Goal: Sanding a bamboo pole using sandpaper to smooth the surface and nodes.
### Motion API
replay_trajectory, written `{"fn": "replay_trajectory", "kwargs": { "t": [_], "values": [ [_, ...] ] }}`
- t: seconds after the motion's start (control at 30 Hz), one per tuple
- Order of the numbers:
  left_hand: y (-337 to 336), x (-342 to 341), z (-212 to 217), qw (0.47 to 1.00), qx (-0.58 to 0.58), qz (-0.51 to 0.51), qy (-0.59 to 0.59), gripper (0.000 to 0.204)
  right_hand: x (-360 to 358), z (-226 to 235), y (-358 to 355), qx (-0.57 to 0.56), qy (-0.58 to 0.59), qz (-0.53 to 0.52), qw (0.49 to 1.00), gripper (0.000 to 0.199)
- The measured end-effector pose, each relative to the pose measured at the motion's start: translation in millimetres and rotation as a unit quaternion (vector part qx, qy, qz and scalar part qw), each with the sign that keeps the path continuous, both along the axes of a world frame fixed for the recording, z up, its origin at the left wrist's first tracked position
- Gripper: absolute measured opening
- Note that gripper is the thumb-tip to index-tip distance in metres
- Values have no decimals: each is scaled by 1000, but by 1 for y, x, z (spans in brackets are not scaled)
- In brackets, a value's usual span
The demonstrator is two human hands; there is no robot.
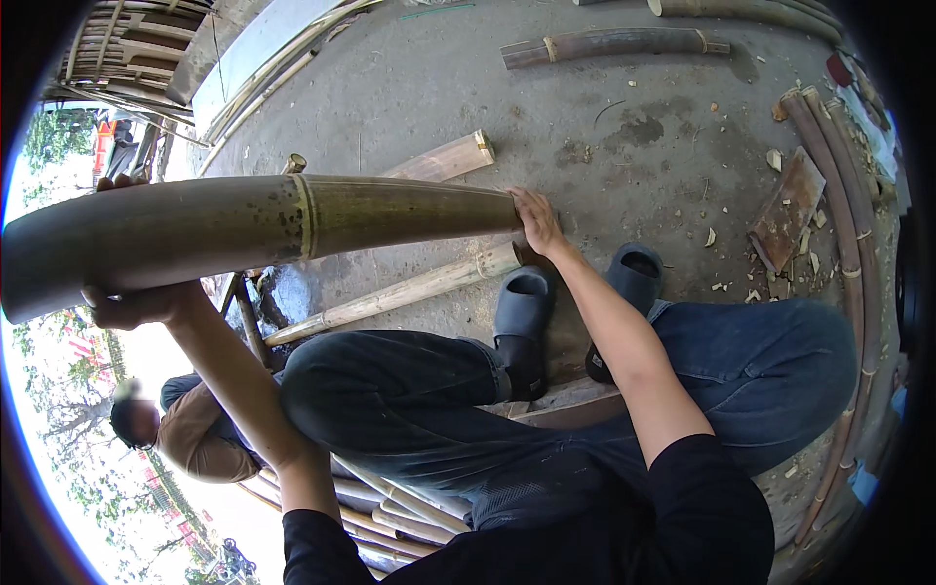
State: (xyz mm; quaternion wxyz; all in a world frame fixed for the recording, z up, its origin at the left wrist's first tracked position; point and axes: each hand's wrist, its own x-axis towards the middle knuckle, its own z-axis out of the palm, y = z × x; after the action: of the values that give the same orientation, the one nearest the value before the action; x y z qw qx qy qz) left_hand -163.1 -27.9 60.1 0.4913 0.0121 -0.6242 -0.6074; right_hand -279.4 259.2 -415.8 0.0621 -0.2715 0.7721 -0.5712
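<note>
- The thick bamboo pole (409, 207) is held up off the floor (673, 185), reaching from the left edge to above the left slipper (522, 302)
- The left hand (141, 304) wraps it near the wide end, fingers on the far side and thumb on the near side, spread broadly, probably because the pole is so thick and heavy there
- The right hand (538, 219) rests at the narrower cut end, fingers fairly straight, likely to steady and level it; whether its thumb hooks around, I cannot tell
- The knees are spread, which seems to leave room for both arms
- A pale pole (409, 292) and a flat board (444, 161) lie below, apart from the hands
- Wood chips (710, 237) litter the right side
</note>
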Motion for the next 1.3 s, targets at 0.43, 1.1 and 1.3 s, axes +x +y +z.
{"fn": "replay_trajectory", "kwargs": {
  "t": [0.43, 1.1, 1.3],
  "values": [
    [0, 8, -2, 988, -74, -130, 45, 117, 23, 396, -116, -263, 55, 259, 928, 83],
    [-20, 15, 7, 997, 15, 78, -26, 79, 2, 211, -86, -77, -118, 206, 968, 71],
    [-9, 20, 15, 997, -20, 62, -42, 84, 42, 366, -160, -128, 27, 206, 970, 76]
  ]
}}
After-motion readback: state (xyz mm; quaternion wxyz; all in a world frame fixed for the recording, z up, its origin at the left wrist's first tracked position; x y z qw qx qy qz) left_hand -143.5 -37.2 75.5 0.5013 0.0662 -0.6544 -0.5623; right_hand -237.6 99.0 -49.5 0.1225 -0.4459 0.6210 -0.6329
